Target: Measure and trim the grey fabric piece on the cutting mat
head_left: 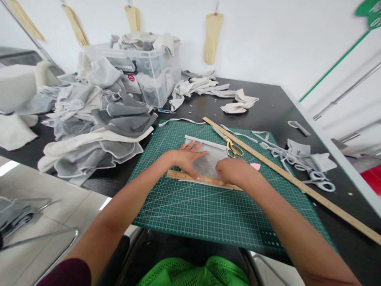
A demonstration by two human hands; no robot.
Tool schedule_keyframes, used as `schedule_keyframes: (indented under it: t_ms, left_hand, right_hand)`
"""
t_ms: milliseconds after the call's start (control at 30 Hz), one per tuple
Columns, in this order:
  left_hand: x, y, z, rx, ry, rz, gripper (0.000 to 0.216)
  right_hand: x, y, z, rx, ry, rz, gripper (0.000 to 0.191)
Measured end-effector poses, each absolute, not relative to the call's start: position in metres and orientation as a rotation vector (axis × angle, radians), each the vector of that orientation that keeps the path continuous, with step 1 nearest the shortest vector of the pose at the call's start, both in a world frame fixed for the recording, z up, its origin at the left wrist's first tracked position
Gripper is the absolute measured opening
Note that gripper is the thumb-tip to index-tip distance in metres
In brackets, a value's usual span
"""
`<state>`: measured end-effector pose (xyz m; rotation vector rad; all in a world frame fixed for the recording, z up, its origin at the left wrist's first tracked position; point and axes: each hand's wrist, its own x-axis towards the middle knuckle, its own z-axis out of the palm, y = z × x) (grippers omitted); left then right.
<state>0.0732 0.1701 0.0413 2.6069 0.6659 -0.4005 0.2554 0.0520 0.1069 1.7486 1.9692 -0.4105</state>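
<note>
Bench of glossy black (270,102) fills the view, with a heap of grey and white fabric (93,134) at far left. A green gridded cutting mat (193,209) lies near the middle, and a long wooden straightedge (304,189) crosses its right side diagonally.

On the mat rests a rectangular grey mesh fabric piece (210,161). A short wooden ruler (182,175) lies along its near edge, long axis left to right and dipping slightly at the right.

The left hand (186,157) presses down with fingers spread flat on the mesh and its thumb on the ruler. The right hand (233,171) sits curled over the ruler's right part; I cannot tell whether its fingers pinch anything.

Gold-handled scissors (233,149) lie just beyond the right hand, and a pink chalk piece (255,166) lies just right of it.
</note>
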Motion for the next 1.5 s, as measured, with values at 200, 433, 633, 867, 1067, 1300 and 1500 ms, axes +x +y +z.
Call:
schedule_keyframes:
  t_ms: [200,433,633,867,1067,1300,1500]
  left_hand:
    - [0.075,0.163,0.05,2.589,0.733,-0.479,0.133]
    - [0.077,0.162,0.048,2.583,0.742,-0.49,0.14]
    - [0.078,0.159,0.049,2.597,0.758,-0.519,0.143]
    - [0.079,0.158,0.051,2.602,0.768,-0.544,0.146]
    - [0.079,0.16,0.045,2.616,0.773,-0.508,0.148]
    - [0.076,0.165,0.041,2.605,0.748,-0.53,0.131]
    - [0.076,0.164,0.044,2.604,0.756,-0.513,0.134]
  right_hand:
    - [0.265,0.05,0.099,1.581,2.202,-0.46,0.019]
    - [0.26,0.053,0.091,1.639,2.188,-0.484,0.021]
    - [0.257,0.052,0.086,1.68,2.187,-0.53,0.02]
    - [0.26,0.058,0.085,1.617,2.213,-0.581,0.023]
    - [0.265,0.066,0.085,1.576,2.22,-0.68,0.024]
    - [0.268,0.067,0.085,1.544,2.257,-0.714,0.018]
    - [0.272,0.067,0.082,1.515,2.311,-0.72,0.018]
